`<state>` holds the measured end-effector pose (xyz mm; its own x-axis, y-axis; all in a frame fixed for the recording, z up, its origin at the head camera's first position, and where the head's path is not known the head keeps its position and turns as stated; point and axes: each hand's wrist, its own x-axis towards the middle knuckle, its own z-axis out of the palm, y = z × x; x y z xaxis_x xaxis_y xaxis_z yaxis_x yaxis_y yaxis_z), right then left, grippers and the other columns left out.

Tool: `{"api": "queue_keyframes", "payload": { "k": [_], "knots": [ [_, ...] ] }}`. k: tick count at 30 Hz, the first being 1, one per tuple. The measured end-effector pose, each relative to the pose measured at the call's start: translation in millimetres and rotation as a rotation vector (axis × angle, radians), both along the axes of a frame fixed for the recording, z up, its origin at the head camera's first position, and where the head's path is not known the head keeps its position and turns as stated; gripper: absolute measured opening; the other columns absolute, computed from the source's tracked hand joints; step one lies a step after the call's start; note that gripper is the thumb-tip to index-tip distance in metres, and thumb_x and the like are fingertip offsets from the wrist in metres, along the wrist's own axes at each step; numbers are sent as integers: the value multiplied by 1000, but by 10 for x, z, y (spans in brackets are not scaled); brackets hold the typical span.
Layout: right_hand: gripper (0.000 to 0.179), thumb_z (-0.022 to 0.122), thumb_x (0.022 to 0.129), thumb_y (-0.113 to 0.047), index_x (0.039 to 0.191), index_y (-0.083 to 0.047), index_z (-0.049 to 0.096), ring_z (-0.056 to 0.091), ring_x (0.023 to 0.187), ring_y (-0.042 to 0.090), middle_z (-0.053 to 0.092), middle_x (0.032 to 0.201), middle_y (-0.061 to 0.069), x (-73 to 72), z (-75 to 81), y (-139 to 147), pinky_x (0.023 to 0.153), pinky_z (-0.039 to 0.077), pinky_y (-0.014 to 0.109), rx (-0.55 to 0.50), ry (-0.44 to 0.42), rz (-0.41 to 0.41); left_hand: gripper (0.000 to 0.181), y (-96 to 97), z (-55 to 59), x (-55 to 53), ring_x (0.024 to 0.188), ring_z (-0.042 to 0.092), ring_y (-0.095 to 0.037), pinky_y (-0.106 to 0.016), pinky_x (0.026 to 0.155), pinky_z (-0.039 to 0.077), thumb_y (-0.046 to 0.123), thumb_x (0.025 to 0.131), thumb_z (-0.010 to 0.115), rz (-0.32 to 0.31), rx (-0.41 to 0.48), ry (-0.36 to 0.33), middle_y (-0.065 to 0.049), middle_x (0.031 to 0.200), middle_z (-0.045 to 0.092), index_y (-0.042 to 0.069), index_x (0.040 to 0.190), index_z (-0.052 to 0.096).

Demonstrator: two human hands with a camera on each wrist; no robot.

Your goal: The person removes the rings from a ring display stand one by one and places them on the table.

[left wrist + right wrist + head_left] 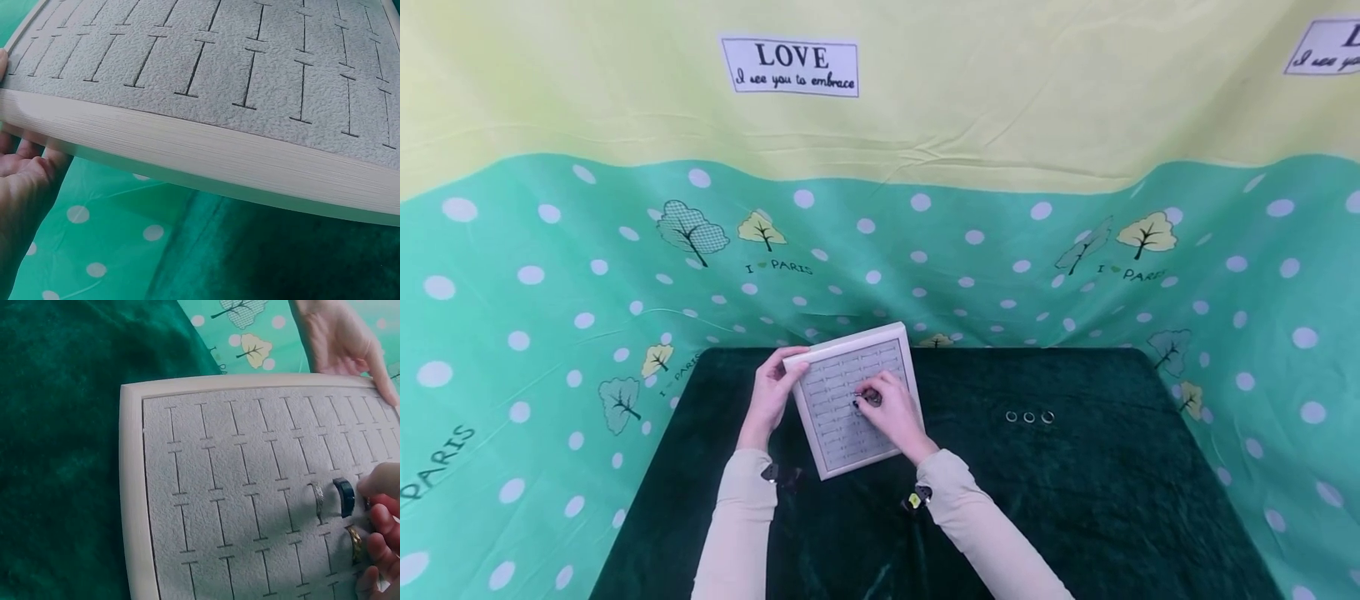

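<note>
A ring display tray (806, 419) with a pale frame and slotted grey fabric is held tilted above the dark green table. My left hand (769, 392) grips its upper left corner, thumb over the frame and fingers beneath, as the left wrist view also shows. Over the slots, my right hand (384, 531) pinches a small ring (367, 501), mostly hidden by the fingertips. Right beside those fingers, a silver ring (319, 500), a black ring (345, 497) and a gold-toned ring (355, 544) sit upright in slots.
Three loose rings (1043, 419) lie in a row on the velvet tablecloth (1075, 500), right of the tray. A green and yellow printed curtain (865, 225) hangs behind and along both sides of the table.
</note>
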<state>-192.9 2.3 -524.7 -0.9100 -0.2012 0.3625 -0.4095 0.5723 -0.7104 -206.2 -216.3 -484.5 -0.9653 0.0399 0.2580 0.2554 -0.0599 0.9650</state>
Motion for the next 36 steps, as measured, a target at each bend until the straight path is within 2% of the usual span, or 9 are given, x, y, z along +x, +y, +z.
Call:
{"api": "queue_keyframes", "payload": {
  "k": [5, 9, 13, 16, 19, 24, 28, 32, 36],
  "knots": [
    [7, 75, 84, -13, 89, -13, 71, 51, 83, 12, 54, 87, -5, 2, 15, -42, 72, 43, 28, 0, -26, -50, 29, 1, -9, -17, 88, 61, -17, -31, 75, 51, -1, 95, 58, -6, 5, 0, -3, 102, 64, -14, 120, 52],
    [5, 74, 83, -12, 86, -13, 70, 50, 82, 12, 53, 86, -5, -4, -6, -45, 72, 42, 28, 5, -6, -59, 28, -25, -122, -85, 88, 61, -17, -31, 75, 51, -1, 95, 57, -5, 13, -5, -3, 103, 64, -13, 120, 52],
    [5, 72, 81, -9, 83, -11, 68, 50, 82, 13, 53, 86, -3, -7, -44, -14, 74, 42, 29, -17, 33, -23, 27, -50, -230, -142, 89, 62, -18, -31, 75, 51, -1, 95, 57, -1, 20, -12, -4, 103, 65, -11, 120, 54],
    [8, 71, 81, -5, 82, -10, 66, 50, 83, 14, 52, 87, -2, -6, -63, 15, 76, 43, 28, -74, 28, 30, 28, -56, -251, -147, 89, 62, -20, -32, 75, 51, 4, 95, 60, 11, 13, -3, -5, 104, 65, -8, 120, 56],
    [8, 71, 83, -3, 84, -9, 65, 51, 85, 15, 53, 90, -1, 11, -50, 44, 78, 44, 28, -148, -33, 78, 29, -57, -242, -137, 90, 61, -23, -33, 76, 51, 8, 94, 63, 23, 5, -1, -7, 105, 64, -5, 119, 58],
    [6, 69, 86, -3, 88, -6, 65, 53, 87, 22, 54, 95, 3, 65, -18, 92, 76, 46, 36, -254, -92, 128, 29, -54, -235, -135, 92, 60, -24, -34, 76, 51, 10, 94, 63, 27, 6, -13, -8, 106, 64, -4, 119, 58],
    [7, 69, 86, -2, 88, -5, 64, 54, 90, 23, 56, 100, 4, 99, -44, 116, 75, 46, 39, -340, -94, 156, 28, -53, -244, -138, 92, 61, -24, -34, 76, 52, 9, 94, 63, 31, 14, -14, -7, 106, 64, -5, 118, 58],
    [9, 70, 85, 3, 89, -2, 64, 55, 93, 28, 60, 104, 11, 126, -79, 139, 75, 46, 48, -428, -66, 166, 29, -57, -246, -140, 91, 61, -22, -33, 75, 52, 6, 94, 62, 28, 18, -17, -6, 106, 64, -7, 120, 57],
    [9, 70, 84, 3, 89, -3, 64, 57, 91, 29, 61, 103, 12, 141, -83, 188, 73, 46, 50, -442, -32, 137, 29, -62, -238, -139, 90, 61, -20, -32, 75, 52, 2, 95, 60, 20, 28, -22, -5, 105, 64, -9, 121, 55]
  ]
}}
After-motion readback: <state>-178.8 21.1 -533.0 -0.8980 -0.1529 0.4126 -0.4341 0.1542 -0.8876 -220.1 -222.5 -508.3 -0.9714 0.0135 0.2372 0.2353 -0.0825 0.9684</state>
